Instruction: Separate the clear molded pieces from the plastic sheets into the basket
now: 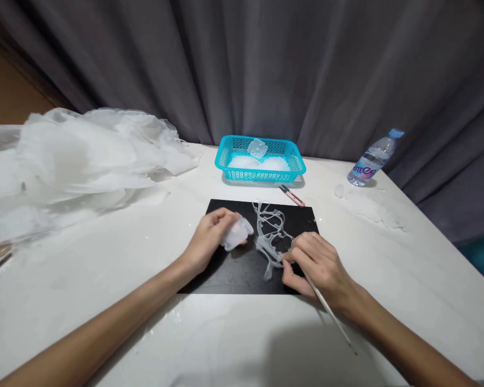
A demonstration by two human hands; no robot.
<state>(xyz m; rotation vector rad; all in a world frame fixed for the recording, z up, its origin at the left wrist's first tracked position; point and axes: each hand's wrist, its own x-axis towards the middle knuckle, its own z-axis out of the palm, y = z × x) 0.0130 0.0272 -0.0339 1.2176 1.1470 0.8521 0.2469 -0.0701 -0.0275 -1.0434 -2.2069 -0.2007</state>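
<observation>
My left hand (212, 236) is closed on a small translucent white piece (237, 234) with a scalloped edge, held over the left half of a black mat (234, 277). A thin pale stick (331, 310) with a dark tip runs out of my right hand (317, 263), slanting down toward me. At the fingertips of that closed hand lies a tangled, see-through cut-out strip (268, 242) with open loops. The fingers seem to touch or pinch its lower right end; the exact contact is partly hidden.
Behind the mat stands a turquoise basket (250, 176) with white pieces inside. Pink-handled thread snips (292, 196) lie before it. A large heap of sheer white sheets (84, 161) covers the left side. A water bottle (373, 159) and translucent scraps (369, 208) are at right.
</observation>
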